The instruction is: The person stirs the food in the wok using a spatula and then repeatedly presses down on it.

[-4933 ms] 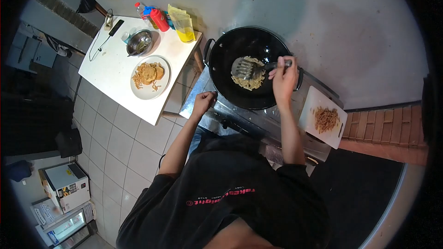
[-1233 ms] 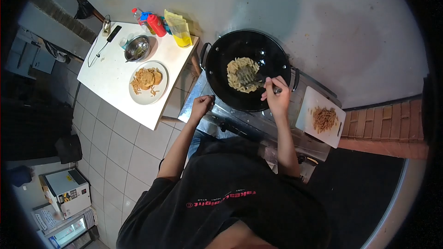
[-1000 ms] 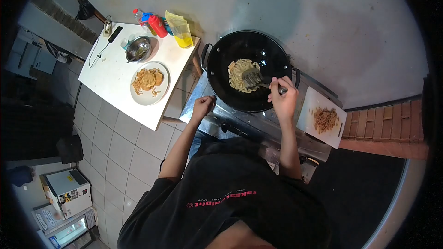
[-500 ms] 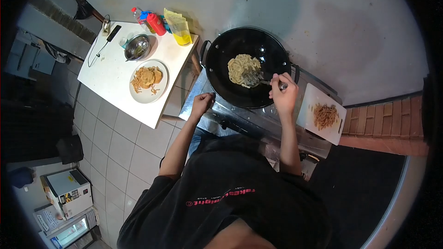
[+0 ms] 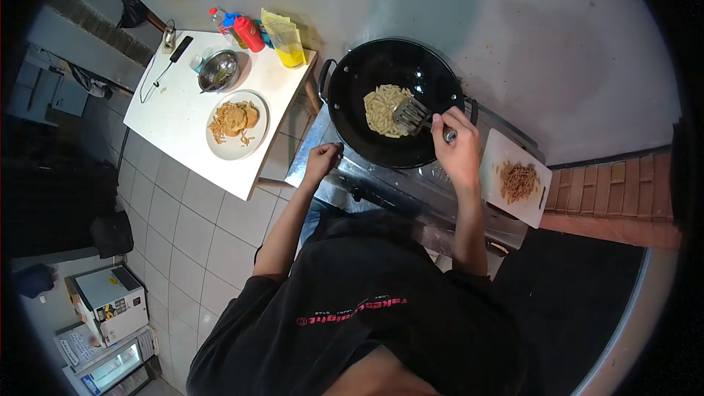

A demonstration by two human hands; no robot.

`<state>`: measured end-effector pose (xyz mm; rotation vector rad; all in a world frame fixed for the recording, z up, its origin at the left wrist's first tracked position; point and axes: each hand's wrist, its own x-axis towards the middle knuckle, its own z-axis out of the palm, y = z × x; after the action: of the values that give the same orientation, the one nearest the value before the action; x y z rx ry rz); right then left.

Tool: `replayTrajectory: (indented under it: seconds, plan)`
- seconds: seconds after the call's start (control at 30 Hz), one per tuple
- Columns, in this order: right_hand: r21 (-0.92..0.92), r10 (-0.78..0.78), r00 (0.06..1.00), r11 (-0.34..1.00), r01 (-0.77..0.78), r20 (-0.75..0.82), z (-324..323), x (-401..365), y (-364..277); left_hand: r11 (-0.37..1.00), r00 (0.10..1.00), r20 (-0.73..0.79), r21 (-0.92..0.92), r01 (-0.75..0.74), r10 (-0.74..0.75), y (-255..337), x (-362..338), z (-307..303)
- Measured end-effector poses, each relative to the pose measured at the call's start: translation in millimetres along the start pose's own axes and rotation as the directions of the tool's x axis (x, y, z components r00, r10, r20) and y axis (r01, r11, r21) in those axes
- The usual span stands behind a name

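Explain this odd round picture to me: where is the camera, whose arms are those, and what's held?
No machine here: one wide-angle camera on a person's head looks down over their black shirt. The right hand grips a slotted spatula by pale food strips in a black wok on the stove. The left hand rests curled on the stove's front edge. Right of the wok, a white board carries brown shreds; left, a table holds a plate of food, a metal bowl and bottles.

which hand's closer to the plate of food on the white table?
Left. The left hand rests on the stove edge, beside the table holding the plate; the right hand grips the spatula over the wok, farther off.
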<state>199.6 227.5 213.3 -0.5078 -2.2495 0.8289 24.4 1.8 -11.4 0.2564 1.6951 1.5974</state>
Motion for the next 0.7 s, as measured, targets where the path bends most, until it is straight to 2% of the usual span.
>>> replayTrajectory:
  seconds: [0.1, 0.17, 0.2, 0.27, 0.37, 0.5, 0.6, 0.67, 0.7]
  plan:
    - [0.019, -0.039, 0.999, 0.999, 0.039, 0.0, 1.0, 1.3, 2.7, 0.999, 1.0, -0.023, 0.044, 0.019, -0.018, 0.1, -0.4, 0.9]
    - [-0.002, -0.029, 0.995, 1.0, 0.029, -0.096, 8.9, -2.3, 9.4, 1.0, 1.0, -0.012, 0.012, 0.009, -0.009, -4.4, 3.1, -0.8]
    - [-0.002, -0.028, 0.995, 1.0, 0.028, -0.094, 13.6, -5.4, 13.4, 1.0, 1.0, 0.001, -0.018, -0.002, 0.002, -6.3, 4.0, -1.2]
    - [0.323, 0.289, 0.954, 0.912, -0.251, -0.075, 24.0, -11.3, 21.7, 1.0, 1.0, -0.01, -0.023, -0.008, 0.008, -10.1, 5.1, -0.8]
    - [0.42, 0.345, 0.936, 0.861, -0.286, -0.068, 33.1, -21.0, 26.6, 1.0, 1.0, -0.023, -0.009, -0.016, 0.016, -9.8, 4.9, -0.8]
    - [0.409, 0.364, 0.928, 0.86, -0.305, -0.074, 36.4, -32.6, 34.1, 1.0, 1.0, -0.025, 0.012, -0.011, 0.011, -9.7, 5.4, -1.8]
    - [0.348, 0.288, 0.953, 0.906, -0.24, -0.093, 37.6, -37.2, 43.4, 0.999, 1.0, -0.025, 0.033, 0.001, 0.0, -8.7, 6.1, -1.2]
    - [0.094, 0.137, 0.976, 0.988, -0.122, -0.17, 35.5, -32.8, 40.9, 1.0, 1.0, -0.018, 0.016, 0.005, -0.005, -4.6, 3.6, 0.2]
    - [0.098, 0.136, 0.976, 0.988, -0.121, -0.169, 34.7, -30.9, 37.8, 1.0, 1.0, -0.013, -0.004, 0.01, -0.01, -3.8, 2.4, -0.7]
